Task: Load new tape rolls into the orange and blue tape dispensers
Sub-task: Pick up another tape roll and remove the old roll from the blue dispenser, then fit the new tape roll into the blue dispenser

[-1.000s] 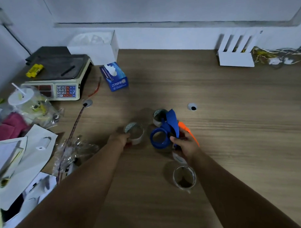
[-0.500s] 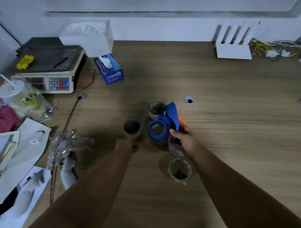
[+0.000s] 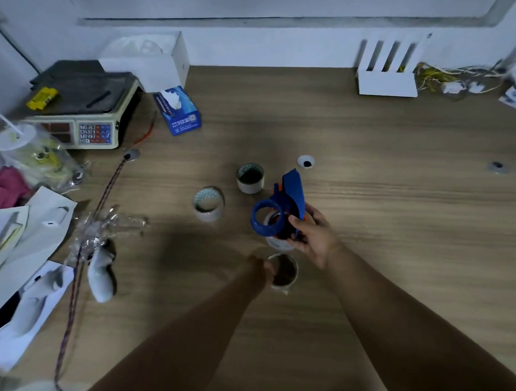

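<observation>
Your left hand (image 3: 260, 268) hides the near tape roll's (image 3: 284, 275) left rim; the orange dispenser (image 3: 276, 188) sits mostly behind the blue dispenser (image 3: 280, 212), and the scale's (image 3: 81, 113) keypad blurs.

Both bare forearms reach forward from the bottom edge, angling in toward each other. The right hand (image 3: 311, 237) is raised, palm tilted leftward, fingers and thumb curled and closed around what it grips, thumb on the near side. The left hand (image 3: 261, 269) sits lower and just beside it, knuckles up, fingertips bent downward at a rim; its closure cannot be told.
</observation>
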